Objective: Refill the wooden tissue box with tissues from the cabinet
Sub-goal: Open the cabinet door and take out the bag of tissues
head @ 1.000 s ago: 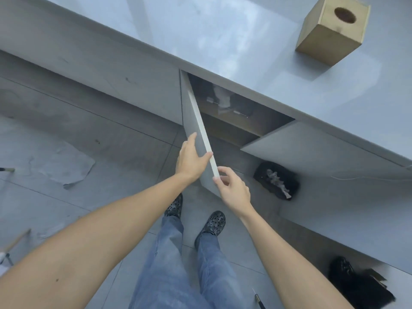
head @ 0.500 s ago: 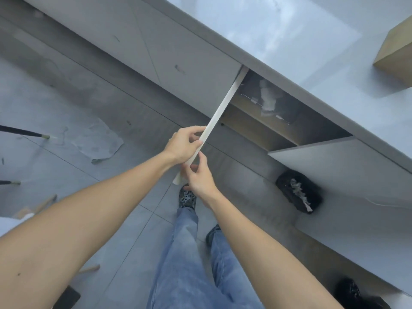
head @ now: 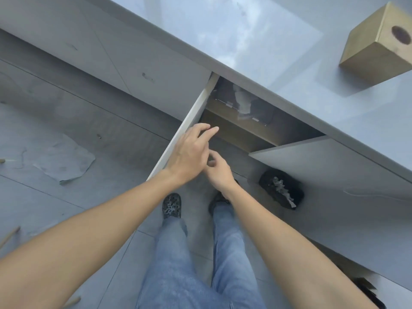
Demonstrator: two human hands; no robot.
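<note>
Wooden tissue box (head: pixel 376 44) sits on the grey tabletop (head: pixel 256 41), far right, hole up. Below, both cabinet doors hang open, a tissue pack (head: pixel 244 103) on the shelf inside. Left hand (head: pixel 189 150) loose and empty, fingers spread beside the left door's edge (head: pixel 189 121). Right hand (head: pixel 217 172) half curled, holding nothing.

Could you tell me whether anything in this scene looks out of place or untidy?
Yes: a crumpled sheet lies loose on the floor tiles, left of the open cabinet door, like discarded litter. The wooden tissue box sits upright on the countertop.
</note>
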